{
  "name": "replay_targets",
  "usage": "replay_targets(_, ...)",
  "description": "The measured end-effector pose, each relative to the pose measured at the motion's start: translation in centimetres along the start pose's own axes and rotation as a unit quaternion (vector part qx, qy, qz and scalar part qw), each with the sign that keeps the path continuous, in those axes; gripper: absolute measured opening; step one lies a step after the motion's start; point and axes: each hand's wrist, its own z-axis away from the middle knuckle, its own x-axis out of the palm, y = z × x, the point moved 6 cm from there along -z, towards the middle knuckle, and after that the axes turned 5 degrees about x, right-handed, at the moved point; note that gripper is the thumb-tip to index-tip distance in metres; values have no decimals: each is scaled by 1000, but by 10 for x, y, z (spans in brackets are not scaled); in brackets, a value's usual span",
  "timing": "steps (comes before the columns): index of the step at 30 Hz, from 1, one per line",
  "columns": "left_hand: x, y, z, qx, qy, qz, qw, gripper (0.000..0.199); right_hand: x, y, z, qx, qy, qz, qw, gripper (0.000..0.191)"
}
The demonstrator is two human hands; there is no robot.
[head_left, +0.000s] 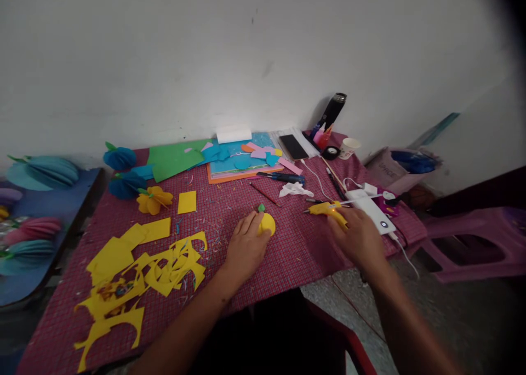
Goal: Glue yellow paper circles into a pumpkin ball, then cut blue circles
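My left hand [247, 240] is closed over a round yellow paper cutout [268, 225] with a small green paper leaf [261, 207] at its top, low over the table. On the right, my right hand [355, 235] grips the handle of a yellow glue gun [324, 207], whose nozzle points left; a small orange light glows on its body. A white glue stick [361, 198] appears to stick out behind the gun. Left of my left hand lie yellow paper scraps [168, 268] and a yellow paper square [187, 202].
Paper pumpkin shapes [154, 200] stand at the table's left. Coloured sheets [178, 161], a phone [292, 146], a cutter [283, 177], a crumpled tissue [295, 189] and a paper cup [350, 147] lie toward the back. A white power bank [372, 213] with cables sits beside my right hand.
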Motion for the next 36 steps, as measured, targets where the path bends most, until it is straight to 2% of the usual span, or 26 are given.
replay_targets(2,-2,-1,0,-4,6,11,1000,27,8,-35,18,-70,-14,-67,995,28)
replay_targets(4,-5,-2,1,-4,20,29,999,29,26,-69,34,-123,-72,-114,983,27)
replay_targets(5,-8,-3,2,-5,33,39,999,30,35,-82,40,-134,-88,-130,978,27)
replay_targets(7,-16,-9,5,-21,70,62,995,34,50,-94,44,-112,-99,-147,978,27)
replay_targets(10,-25,-25,10,-79,128,92,984,40,63,-98,39,-80,-102,-161,978,25)
replay_targets(14,-23,-43,13,-145,135,130,972,24,65,-102,30,-75,-113,-195,971,20)
replay_targets(20,-15,-46,11,-162,126,193,959,16,68,-117,27,-71,-106,-254,959,15)
replay_targets(25,-12,-49,14,-183,138,252,940,16,75,-122,28,-69,-113,-238,962,14)
replay_targets(31,0,-55,14,-216,122,348,904,22,79,-124,27,-64,-122,-240,961,12)
replay_targets(36,-2,-56,14,-233,133,378,886,21,83,-129,29,-94,-146,-208,963,19)
